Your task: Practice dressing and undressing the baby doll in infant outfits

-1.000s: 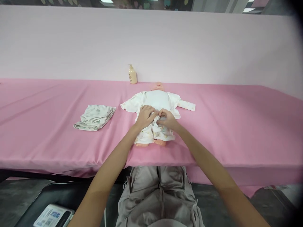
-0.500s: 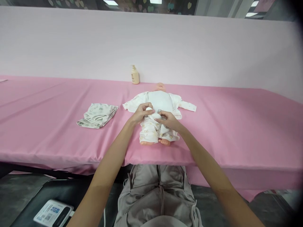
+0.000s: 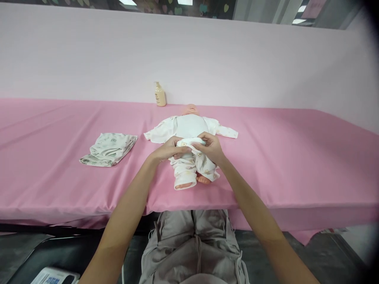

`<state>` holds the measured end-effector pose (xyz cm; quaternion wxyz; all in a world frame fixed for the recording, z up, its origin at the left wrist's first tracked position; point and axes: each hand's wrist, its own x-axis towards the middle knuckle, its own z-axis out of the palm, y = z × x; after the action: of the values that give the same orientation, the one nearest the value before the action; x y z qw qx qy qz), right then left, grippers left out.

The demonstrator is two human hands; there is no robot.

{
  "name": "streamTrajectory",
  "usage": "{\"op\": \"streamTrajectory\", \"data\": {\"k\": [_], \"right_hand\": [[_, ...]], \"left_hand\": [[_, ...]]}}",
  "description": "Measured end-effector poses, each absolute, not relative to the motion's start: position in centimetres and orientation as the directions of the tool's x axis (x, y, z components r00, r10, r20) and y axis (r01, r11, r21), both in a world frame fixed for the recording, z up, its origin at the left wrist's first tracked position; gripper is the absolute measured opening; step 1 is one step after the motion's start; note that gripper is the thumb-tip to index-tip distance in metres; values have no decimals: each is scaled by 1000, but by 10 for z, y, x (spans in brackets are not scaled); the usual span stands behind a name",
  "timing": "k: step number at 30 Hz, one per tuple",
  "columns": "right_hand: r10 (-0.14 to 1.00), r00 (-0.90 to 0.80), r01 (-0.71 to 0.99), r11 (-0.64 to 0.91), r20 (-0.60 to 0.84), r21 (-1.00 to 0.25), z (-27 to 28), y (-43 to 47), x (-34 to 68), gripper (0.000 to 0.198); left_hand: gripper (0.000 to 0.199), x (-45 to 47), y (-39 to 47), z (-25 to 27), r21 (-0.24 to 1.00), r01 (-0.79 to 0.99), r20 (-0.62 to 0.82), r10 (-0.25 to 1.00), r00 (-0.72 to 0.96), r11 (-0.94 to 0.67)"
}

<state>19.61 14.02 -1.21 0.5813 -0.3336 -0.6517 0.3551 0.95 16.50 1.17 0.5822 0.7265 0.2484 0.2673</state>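
A baby doll [image 3: 191, 108] lies on its back on the pink-covered table, head away from me and feet toward me. It wears a white long-sleeved top [image 3: 194, 125], and its legs are inside white patterned baby pants [image 3: 185, 171]. My left hand [image 3: 173, 147] pinches the left side of the pants' waistband. On the other side, my right hand [image 3: 209, 147] grips the same waistband between thumb and fingers. The band is lifted and stretched between both hands over the doll's lower belly. Below the cuffs the doll's feet show.
Left of the doll lies a folded patterned cloth [image 3: 110, 149]. A cream pump bottle [image 3: 160, 94] stands at the back against the white wall [image 3: 189, 59]. The pink sheet [image 3: 284, 165] hangs over the table's front edge. A black chair [image 3: 59, 252] with a white device [image 3: 53, 276] is at lower left.
Both hands have pulled the waistband up off the doll's body and spread it wider. The left pant leg has straightened toward me. The camera view has shifted slightly right.
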Motion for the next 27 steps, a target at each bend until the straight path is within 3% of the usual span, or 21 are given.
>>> {"op": "streamTrajectory", "data": {"k": [6,9,12,15,18,21,24,27], "right_hand": [[895,-266,220,418,358,-881,-11,141,205,20],[942,-263,174,261,210,-950,-11,139,206,21],[962,-227,-6,153,151,-988,-13,141,205,27],[973,-167,-97,147,161,-984,-17,145,205,31],[973,-117,-62,194,200,-979,-20,147,205,30],[969,-67,47,242,239,-969,-21,146,205,27],[975,-29,93,222,221,-971,-24,147,206,27],[988,-31,-13,152,153,-988,-27,150,207,29]], "left_hand": [[25,17,172,1,975,-214,155,856,493,-54],[24,19,174,-1,958,-286,134,861,491,14],[32,20,174,-3,961,-265,99,801,590,76],[35,23,174,-6,981,-189,82,785,614,45],[30,29,172,-8,982,-160,170,836,522,-100],[44,32,172,-10,977,-133,209,851,482,-165],[50,31,175,-13,984,-140,167,848,503,-111],[51,29,177,-14,988,-153,92,819,566,-5]]}}
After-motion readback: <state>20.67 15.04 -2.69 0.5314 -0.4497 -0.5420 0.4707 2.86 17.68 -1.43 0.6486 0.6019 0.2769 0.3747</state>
